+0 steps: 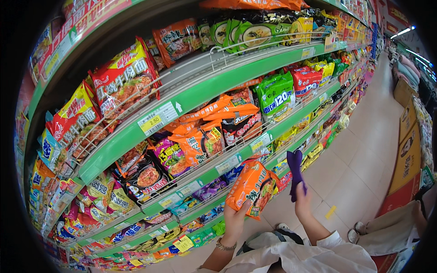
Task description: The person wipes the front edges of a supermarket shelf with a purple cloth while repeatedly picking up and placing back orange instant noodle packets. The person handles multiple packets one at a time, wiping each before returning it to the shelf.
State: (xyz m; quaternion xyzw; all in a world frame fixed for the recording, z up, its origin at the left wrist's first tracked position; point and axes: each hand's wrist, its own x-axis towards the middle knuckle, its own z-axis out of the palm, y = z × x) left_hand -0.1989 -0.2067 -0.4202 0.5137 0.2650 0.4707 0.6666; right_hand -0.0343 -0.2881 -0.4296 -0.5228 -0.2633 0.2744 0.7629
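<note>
My left hand (236, 215), with a metal-banded watch at the wrist, is shut on the lower end of an orange instant noodle packet (251, 189). The packet is tilted, its printed front facing me, in front of the lower shelves. To its right my right hand (302, 201) grips a bunched purple cloth (295, 172), whose free end sticks up above the fingers. Behind the held packet, a shelf carries more orange noodle packets (198, 141), a black packet (240, 128) and a green multipack (276, 94).
Green shelf edges (205, 94) with price tags run along the left, fronted by wire rails (218, 54). Red-and-yellow noodle packets (124, 80) lean on the upper left. A tiled aisle (344, 163) extends ahead. Another person's legs (389, 228) and cardboard displays (404, 153) are at right.
</note>
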